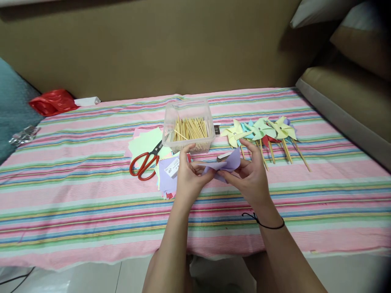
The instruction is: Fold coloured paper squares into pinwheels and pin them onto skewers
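Note:
Between my two hands, above the cloth, is a purple piece of paper (230, 162) with its corners curled inward. My left hand (193, 175) pinches its left side near the middle with thumb and fingers. On the other side my right hand (252, 177) pinches it too, the thumb tips close together. Just behind the paper shows a thin grey metal thing (224, 156), partly hidden. Left of my left hand lie purple paper squares (166, 179) with a small white box on them. Scissors with red handles (146, 162) rest beside these, partly over pale green sheets (145, 143).
A clear plastic box (189, 106) holding many wooden sticks stands behind my hands. Several finished paper pinwheels (259, 129) on sticks lie to the right. A red plastic bag (55, 102) sits far left on the striped cloth (91, 211). Sofa cushions (351, 93) border the right side.

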The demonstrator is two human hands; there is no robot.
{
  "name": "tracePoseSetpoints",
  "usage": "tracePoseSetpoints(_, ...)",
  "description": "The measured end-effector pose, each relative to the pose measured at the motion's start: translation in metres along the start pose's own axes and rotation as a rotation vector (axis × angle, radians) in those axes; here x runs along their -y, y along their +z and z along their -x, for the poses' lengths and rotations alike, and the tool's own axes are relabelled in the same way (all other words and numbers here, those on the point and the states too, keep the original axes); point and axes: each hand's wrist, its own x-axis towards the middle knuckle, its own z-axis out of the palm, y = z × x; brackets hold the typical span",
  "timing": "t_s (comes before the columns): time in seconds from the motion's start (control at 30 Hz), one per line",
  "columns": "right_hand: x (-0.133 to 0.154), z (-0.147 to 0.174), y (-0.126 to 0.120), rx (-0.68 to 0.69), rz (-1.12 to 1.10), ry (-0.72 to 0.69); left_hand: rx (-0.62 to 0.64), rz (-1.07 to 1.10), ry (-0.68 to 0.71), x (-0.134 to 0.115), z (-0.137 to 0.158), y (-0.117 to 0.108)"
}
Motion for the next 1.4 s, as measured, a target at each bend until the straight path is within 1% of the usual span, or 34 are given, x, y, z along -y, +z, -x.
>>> tracePoseSetpoints(0.2,0.0027,0.0003,0.0000,-0.016,0.006,-0.001,-0.028,0.043,-0.015,-0.0034,0.0002,0.0028)
tracePoseSetpoints(0.33,0.0036,0.0001,0.0004,-0.023,-0.007,0.015,-0.011,0.087,-0.001,-0.0043,0.0008,0.0031)
tracePoseSetpoints(0.63,0.0023,-0.0010,0.0004,-0.011,-0.040,-0.006,-0.017,0.042,0.036,-0.0015,-0.0006,0.0028)
tracePoseSetpoints(0.87,0.0043,-0.0003,0.0007,-0.040,-0.019,0.024,-0.044,0.017,0.041,-0.0007,-0.0010,0.0020)
tracePoseSetpoints(1.23,0.0063,-0.0007,0.0016,-0.093,-0.006,0.047,-0.068,0.000,0.009,-0.0045,0.0017,0.0065)
tracePoseSetpoints(1.4,0.0040,-0.0023,-0.0008,-0.057,-0.020,0.054,-0.049,0.063,-0.008,-0.0028,-0.0013,0.0050)
